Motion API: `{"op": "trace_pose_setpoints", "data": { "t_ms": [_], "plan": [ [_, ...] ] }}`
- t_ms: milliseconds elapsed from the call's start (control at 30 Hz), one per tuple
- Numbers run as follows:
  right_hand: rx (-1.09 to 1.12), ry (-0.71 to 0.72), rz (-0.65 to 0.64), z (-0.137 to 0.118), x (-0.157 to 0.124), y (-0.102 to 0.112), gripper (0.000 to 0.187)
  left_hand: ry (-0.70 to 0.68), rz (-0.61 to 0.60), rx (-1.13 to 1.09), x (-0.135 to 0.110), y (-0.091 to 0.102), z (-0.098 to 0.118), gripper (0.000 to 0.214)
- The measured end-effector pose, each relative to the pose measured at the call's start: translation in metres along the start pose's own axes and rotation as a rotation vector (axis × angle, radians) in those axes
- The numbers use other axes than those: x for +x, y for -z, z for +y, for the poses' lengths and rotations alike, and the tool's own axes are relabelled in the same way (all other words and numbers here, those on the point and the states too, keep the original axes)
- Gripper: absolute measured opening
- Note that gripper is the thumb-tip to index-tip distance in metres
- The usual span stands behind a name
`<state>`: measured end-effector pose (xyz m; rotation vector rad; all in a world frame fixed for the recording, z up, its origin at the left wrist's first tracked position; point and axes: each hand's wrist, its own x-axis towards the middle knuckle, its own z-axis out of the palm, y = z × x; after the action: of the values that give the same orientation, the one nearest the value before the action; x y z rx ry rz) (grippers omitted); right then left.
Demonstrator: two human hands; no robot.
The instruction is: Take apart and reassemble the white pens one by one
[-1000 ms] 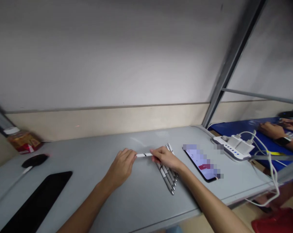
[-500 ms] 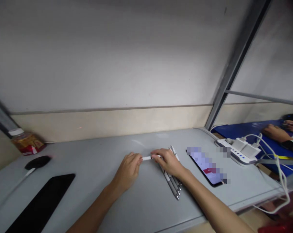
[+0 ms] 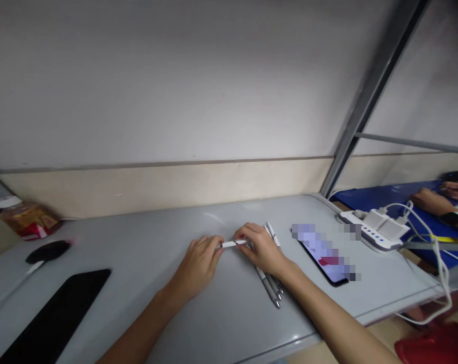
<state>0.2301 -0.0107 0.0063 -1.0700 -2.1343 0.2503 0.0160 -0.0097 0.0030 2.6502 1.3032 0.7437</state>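
Note:
A white pen (image 3: 229, 244) lies level between my two hands, just above the grey table (image 3: 145, 283). My left hand (image 3: 202, 263) pinches its left end with thumb and fingers. At the other end, my right hand (image 3: 261, 247) is closed on the pen near a dark band. Beneath and beside my right hand lie several white pens with grey grips (image 3: 269, 289), tips toward me; my hand and wrist cover their middles. The upper ends of white pens (image 3: 272, 235) show beyond my right hand.
Right of my hands lies a lit phone (image 3: 323, 255), near a white power strip (image 3: 371, 230) with plugs and cables. On the left are a black slab (image 3: 61, 313), a black round charger (image 3: 48, 251) and a bottle (image 3: 29, 218). Another person's hand (image 3: 433, 205) rests over a blue surface.
The camera view has shifted slightly. Both hands keep hold of the pen; my right-hand fingers have shifted along it, and its dark band looks different.

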Motion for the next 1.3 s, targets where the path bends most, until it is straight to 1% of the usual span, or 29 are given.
{"op": "trace_pose_setpoints", "data": {
  "t_ms": [67, 133, 233, 300, 433, 533, 633, 733, 800, 867, 1000, 1067, 1167, 1300],
  "plan": [
    [-0.017, 0.008, -0.045, -0.002, 0.000, 0.001, 0.022, -0.004, -0.004, 0.019, 0.000, 0.000, -0.002, 0.020],
    [-0.058, 0.015, -0.094, -0.004, 0.001, 0.000, 0.020, -0.022, -0.016, 0.043, 0.000, -0.001, -0.005, 0.022],
    [-0.126, 0.013, -0.111, -0.005, 0.001, -0.003, 0.016, -0.035, -0.044, 0.033, 0.000, -0.004, -0.007, 0.029],
    [-0.155, 0.013, -0.108, -0.004, 0.001, -0.007, 0.021, -0.026, -0.061, 0.018, 0.000, -0.007, -0.007, 0.032],
    [-0.177, 0.008, -0.099, -0.007, -0.001, -0.011, 0.034, 0.002, -0.073, 0.048, -0.001, -0.009, -0.003, 0.030],
    [-0.148, 0.014, -0.089, -0.012, -0.001, -0.010, 0.030, -0.004, -0.044, 0.066, -0.001, -0.007, -0.002, 0.028],
    [-0.140, 0.047, -0.123, -0.014, 0.001, -0.009, 0.025, -0.015, -0.006, 0.078, 0.001, -0.006, -0.002, 0.027],
    [-0.169, 0.073, -0.147, -0.013, 0.001, -0.009, 0.022, -0.009, -0.023, 0.103, 0.002, -0.005, -0.001, 0.031],
    [-0.184, 0.061, -0.131, -0.011, 0.001, -0.009, 0.021, -0.003, -0.046, 0.096, 0.002, -0.004, 0.001, 0.033],
    [-0.185, 0.037, -0.112, -0.010, 0.001, -0.009, 0.026, 0.000, -0.056, 0.071, 0.001, -0.002, 0.003, 0.032],
    [-0.168, 0.009, -0.072, -0.007, 0.000, -0.010, 0.032, -0.010, -0.040, 0.005, 0.001, 0.000, 0.005, 0.026],
    [-0.155, 0.002, -0.048, -0.004, 0.000, -0.011, 0.033, -0.022, -0.033, -0.040, 0.001, 0.000, 0.005, 0.025],
    [-0.108, -0.019, -0.003, 0.001, 0.000, -0.009, 0.032, -0.041, -0.033, -0.095, 0.002, 0.002, 0.002, 0.032],
    [-0.028, -0.051, 0.040, 0.006, 0.002, -0.002, 0.026, -0.031, -0.007, -0.076, 0.003, 0.004, -0.005, 0.034]
  ]
}}
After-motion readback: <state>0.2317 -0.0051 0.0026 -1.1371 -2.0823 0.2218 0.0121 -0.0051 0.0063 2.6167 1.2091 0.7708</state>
